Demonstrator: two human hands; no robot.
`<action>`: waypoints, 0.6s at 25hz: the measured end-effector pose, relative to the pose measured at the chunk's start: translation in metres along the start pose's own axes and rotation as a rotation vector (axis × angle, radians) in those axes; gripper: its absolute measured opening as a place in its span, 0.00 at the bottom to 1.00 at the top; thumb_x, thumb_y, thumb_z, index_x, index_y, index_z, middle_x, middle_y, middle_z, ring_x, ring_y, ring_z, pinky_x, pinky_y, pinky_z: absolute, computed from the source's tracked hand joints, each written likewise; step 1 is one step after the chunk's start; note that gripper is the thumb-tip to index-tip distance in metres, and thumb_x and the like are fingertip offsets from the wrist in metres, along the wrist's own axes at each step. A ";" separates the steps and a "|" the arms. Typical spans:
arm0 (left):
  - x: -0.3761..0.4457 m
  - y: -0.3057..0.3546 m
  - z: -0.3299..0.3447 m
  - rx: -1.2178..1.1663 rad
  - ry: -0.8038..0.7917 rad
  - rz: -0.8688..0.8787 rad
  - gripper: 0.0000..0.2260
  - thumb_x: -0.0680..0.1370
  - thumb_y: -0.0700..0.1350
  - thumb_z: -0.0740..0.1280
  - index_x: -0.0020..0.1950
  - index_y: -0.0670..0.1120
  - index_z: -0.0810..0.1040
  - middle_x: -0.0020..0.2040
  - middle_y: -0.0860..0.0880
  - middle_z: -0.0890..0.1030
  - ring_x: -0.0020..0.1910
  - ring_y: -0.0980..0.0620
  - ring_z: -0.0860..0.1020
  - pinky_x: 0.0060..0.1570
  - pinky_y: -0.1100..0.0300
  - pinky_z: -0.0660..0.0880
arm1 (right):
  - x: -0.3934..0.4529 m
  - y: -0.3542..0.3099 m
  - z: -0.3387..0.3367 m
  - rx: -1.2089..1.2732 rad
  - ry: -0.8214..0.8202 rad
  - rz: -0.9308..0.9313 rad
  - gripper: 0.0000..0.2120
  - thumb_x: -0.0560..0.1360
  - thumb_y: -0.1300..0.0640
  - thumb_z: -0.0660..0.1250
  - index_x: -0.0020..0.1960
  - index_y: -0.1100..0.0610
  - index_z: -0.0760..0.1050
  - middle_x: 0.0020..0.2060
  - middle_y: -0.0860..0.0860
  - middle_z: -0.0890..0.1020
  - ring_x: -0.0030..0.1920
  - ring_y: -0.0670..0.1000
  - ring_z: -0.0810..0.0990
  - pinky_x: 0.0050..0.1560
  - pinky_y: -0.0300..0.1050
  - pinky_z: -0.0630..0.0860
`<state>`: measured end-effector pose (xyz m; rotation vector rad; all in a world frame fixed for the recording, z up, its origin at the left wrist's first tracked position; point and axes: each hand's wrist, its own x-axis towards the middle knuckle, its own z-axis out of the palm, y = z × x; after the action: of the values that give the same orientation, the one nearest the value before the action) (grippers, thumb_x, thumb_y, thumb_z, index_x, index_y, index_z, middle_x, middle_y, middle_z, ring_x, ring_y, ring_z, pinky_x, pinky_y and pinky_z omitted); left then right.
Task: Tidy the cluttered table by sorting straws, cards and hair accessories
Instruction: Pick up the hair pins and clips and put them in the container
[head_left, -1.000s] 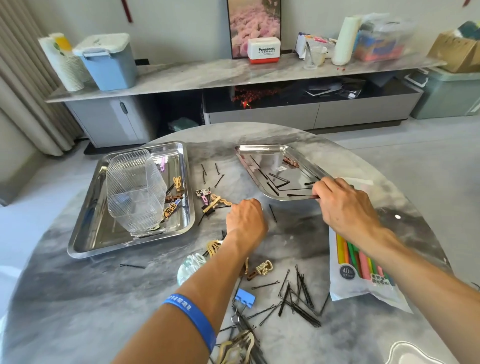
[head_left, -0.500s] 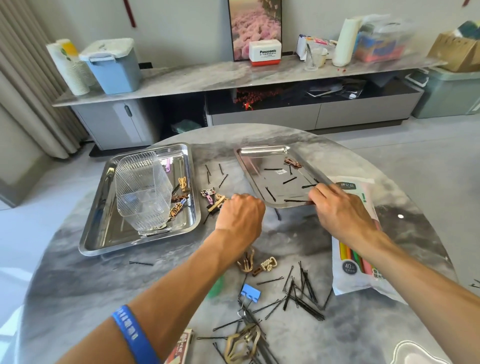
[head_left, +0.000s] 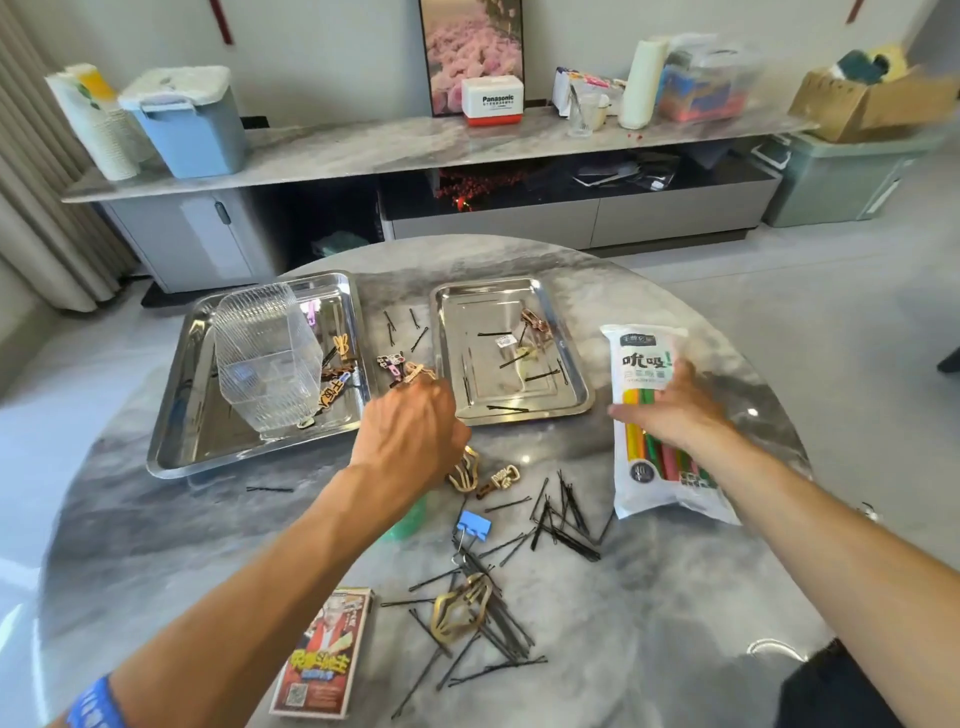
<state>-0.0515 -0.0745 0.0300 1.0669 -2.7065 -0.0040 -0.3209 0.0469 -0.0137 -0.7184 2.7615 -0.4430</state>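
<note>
My left hand (head_left: 410, 431) reaches between the two steel trays, its fingers curled down onto a gold hair clip (head_left: 420, 371) in a small cluster of clips. My right hand (head_left: 670, 410) lies with spread fingers on a white pack of coloured straws (head_left: 644, 358), to the right of the right tray (head_left: 582, 379). That tray holds a few bobby pins and a brown clip. On the left tray (head_left: 171, 415) stand a clear ribbed container (head_left: 265, 358) and several hair clips. A card box (head_left: 327, 654) lies near me.
Loose bobby pins (head_left: 566, 514) are scattered across the marble table, with a blue binder clip (head_left: 474, 525), two gold clips (head_left: 465, 475) and a gold claw clip (head_left: 462, 608). A low cabinet (head_left: 363, 150) with boxes stands beyond the table.
My right hand left the right tray's near edge and moved right onto the straw pack. The right tray now sits square. My left hand shifted forward to the clip cluster.
</note>
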 end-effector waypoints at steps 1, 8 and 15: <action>-0.005 0.003 -0.001 -0.012 0.003 0.003 0.08 0.76 0.42 0.61 0.37 0.45 0.67 0.33 0.52 0.70 0.27 0.54 0.70 0.26 0.61 0.63 | -0.005 0.012 0.003 0.069 -0.090 0.068 0.45 0.59 0.39 0.80 0.66 0.53 0.61 0.57 0.54 0.75 0.52 0.57 0.77 0.42 0.45 0.73; -0.029 -0.024 -0.027 -0.131 0.117 -0.026 0.08 0.75 0.46 0.65 0.38 0.45 0.73 0.33 0.48 0.77 0.28 0.47 0.76 0.29 0.54 0.76 | -0.014 0.037 -0.059 0.647 0.074 0.109 0.40 0.54 0.45 0.76 0.62 0.47 0.63 0.50 0.45 0.78 0.43 0.48 0.78 0.38 0.43 0.73; -0.046 -0.040 -0.018 -0.374 0.132 -0.173 0.05 0.77 0.39 0.64 0.41 0.41 0.76 0.33 0.44 0.79 0.32 0.44 0.77 0.32 0.51 0.75 | -0.046 0.010 -0.012 0.535 -0.223 0.024 0.39 0.65 0.48 0.80 0.69 0.52 0.63 0.58 0.51 0.77 0.47 0.48 0.80 0.43 0.46 0.77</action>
<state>0.0115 -0.0711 0.0346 1.1309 -2.3618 -0.4346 -0.2906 0.0813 0.0012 -0.5562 2.2854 -0.9793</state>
